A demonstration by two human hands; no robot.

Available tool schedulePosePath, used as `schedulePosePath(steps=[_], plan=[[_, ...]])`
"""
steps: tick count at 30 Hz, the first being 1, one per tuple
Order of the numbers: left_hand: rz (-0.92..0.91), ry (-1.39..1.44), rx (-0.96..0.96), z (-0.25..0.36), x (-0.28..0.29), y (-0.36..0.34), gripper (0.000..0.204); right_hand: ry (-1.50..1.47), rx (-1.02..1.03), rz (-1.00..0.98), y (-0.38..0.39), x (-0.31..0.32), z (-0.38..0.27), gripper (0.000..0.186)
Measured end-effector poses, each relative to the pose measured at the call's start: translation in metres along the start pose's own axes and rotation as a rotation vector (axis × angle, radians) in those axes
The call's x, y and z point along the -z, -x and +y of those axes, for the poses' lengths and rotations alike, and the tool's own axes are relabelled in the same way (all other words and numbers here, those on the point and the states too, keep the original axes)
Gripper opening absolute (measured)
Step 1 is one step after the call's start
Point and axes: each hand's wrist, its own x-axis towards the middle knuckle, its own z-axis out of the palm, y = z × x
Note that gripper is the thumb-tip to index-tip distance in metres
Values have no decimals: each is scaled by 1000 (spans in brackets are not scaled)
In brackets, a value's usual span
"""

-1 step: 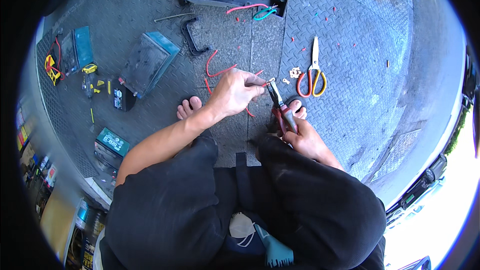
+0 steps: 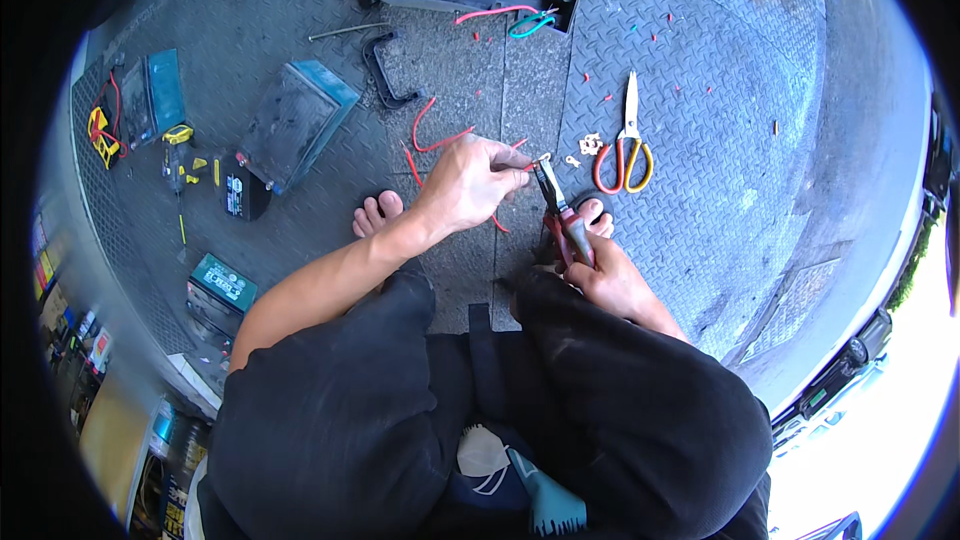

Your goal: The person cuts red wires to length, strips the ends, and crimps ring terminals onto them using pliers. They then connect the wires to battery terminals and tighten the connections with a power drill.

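Between my bare feet, my left hand [image 2: 470,185] pinches a short red wire [image 2: 530,167], with a small metal terminal [image 2: 543,158] at its end. My right hand [image 2: 600,280] grips pliers with red-and-grey handles [image 2: 572,230], their jaws at that terminal. Just right of the jaws lie a loose terminal [image 2: 572,160] and a small pile of terminals [image 2: 589,145]. Scissors [image 2: 630,110] with red and yellow handles rest beside them. More cut red wires [image 2: 433,146] lie beyond and under my left hand, partly hidden.
On the metal plate floor [image 2: 710,190] are battery-like blocks [image 2: 290,130], a black bracket [image 2: 380,70], a long bolt [image 2: 340,31], a yellow tool [image 2: 105,140], scattered red bits and, at the top, a black case [image 2: 470,0] with small cutters [image 2: 530,25]. Vehicles [image 2: 860,350] stand at the far right.
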Motion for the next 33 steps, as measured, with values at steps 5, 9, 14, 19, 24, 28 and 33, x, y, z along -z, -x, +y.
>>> schedulePosePath(steps=[5, 9, 14, 19, 24, 28, 33], plan=[[95, -88, -159, 0, 4, 6, 29, 33, 24, 23, 6, -6, -23, 36], [82, -67, -141, -1, 10, 5, 30, 11, 41, 66, 5, -11, -21, 41], [28, -17, -63, 2, 11, 5, 29, 10, 79, 128, -5, -22, -8, 44], [-12, 88, 7, 3, 9, 6, 29, -63, 76, 38, -13, -25, 3, 47], [-16, 169, -3, 9, 13, 5, 28, -114, 205, 91, -13, -26, 5, 52], [35, 112, -31, 20, 19, 8, 28, -268, 207, -10, -16, -22, 7, 56], [-39, -94, -36, 28, 19, 17, 26, -322, 205, -53, -18, -18, 16, 53]])
